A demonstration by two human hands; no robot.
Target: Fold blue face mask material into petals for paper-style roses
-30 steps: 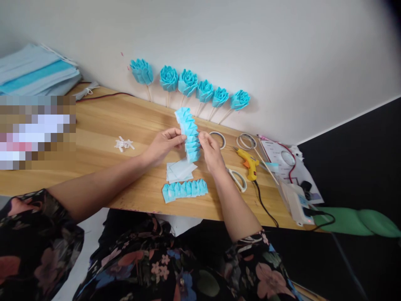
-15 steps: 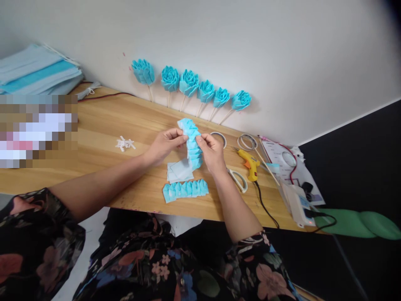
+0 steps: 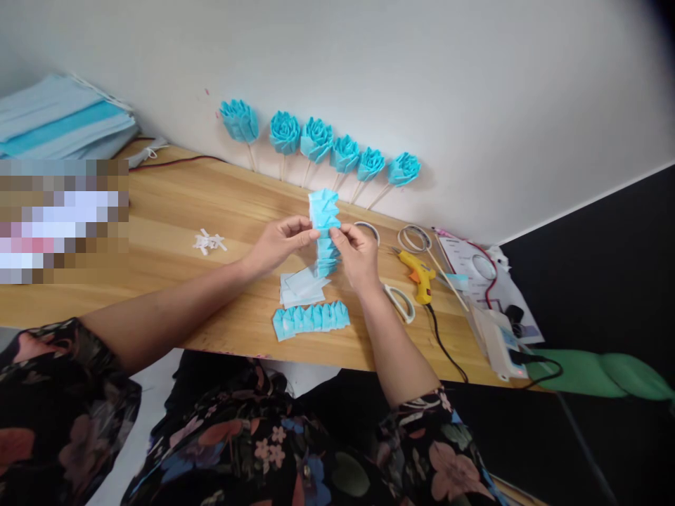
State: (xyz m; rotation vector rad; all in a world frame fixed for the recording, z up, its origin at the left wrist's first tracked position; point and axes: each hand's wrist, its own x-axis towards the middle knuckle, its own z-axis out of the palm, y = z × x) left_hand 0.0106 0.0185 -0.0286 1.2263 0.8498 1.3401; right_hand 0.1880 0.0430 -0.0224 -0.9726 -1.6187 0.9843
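A strip of overlapping folded blue petals (image 3: 323,208) is held upright above the table between my two hands. My left hand (image 3: 282,242) pinches its left edge near the middle. On the opposite edge, my right hand (image 3: 356,251) grips it between thumb and fingers. Below the strip lies a small stack of pale rectangular sheets (image 3: 303,289). A second blue petal strip (image 3: 311,318) rests flat closer to the table's front edge.
Several blue flowers on sticks (image 3: 285,133) lean against the wall. Scissors (image 3: 399,303), a yellow glue gun (image 3: 418,274) and tape rolls (image 3: 414,239) lie to the right, beside a power strip (image 3: 503,351). White scraps (image 3: 209,242) and stacked face masks (image 3: 63,116) are leftward.
The held strip has straightened from a slant to nearly vertical, its top end swinging slightly up and right. Both hands keep their hold in about the same place.
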